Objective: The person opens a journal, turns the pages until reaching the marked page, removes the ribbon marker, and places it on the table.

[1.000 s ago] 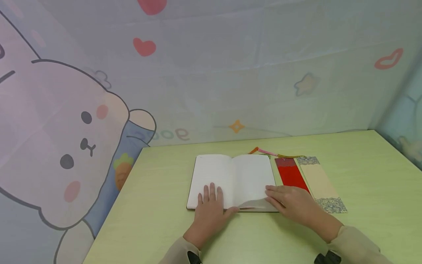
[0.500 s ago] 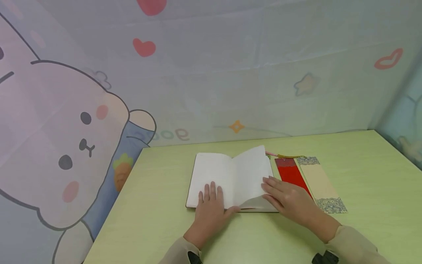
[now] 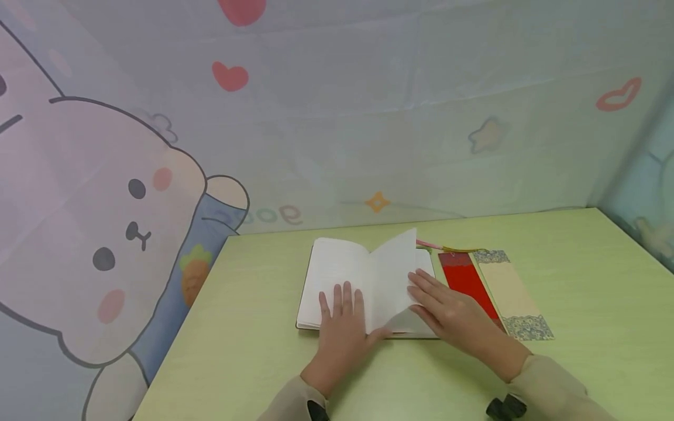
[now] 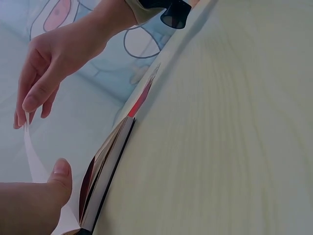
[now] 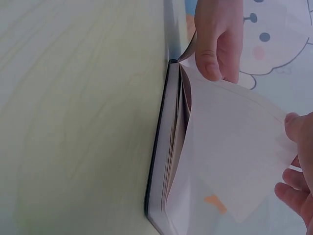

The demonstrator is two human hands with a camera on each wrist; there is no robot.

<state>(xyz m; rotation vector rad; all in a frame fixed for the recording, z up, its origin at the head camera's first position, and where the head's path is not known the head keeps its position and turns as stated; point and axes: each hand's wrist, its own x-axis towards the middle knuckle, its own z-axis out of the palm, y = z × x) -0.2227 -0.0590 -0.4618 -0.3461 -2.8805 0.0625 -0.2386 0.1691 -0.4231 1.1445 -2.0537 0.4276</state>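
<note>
An open notebook [image 3: 334,263] with blank pages lies on the table. My left hand [image 3: 342,327] rests on its left page with the fingers straight and the thumb out toward the fold. With thumb and fingers, my right hand [image 3: 450,310] pinches the outer edge of a right-hand page [image 3: 392,269], which stands raised and bent off the pages below. In the right wrist view this lifted page [image 5: 234,142] slants up from the spine to the right fingertips [image 5: 293,125]. A dark reddish edge [image 4: 87,183] shows between the pages in the left wrist view.
Right of the notebook lie a red strip [image 3: 466,278] and a cream strip with patterned ends [image 3: 508,286], like bookmarks. Pink and yellow-green cords [image 3: 458,249] lie behind them. A printed cloth [image 3: 337,117] hangs along the table's back edge.
The right page has risen and swung left, with my right hand moving left along with it. My left hand has shifted slightly right on the left page.
</note>
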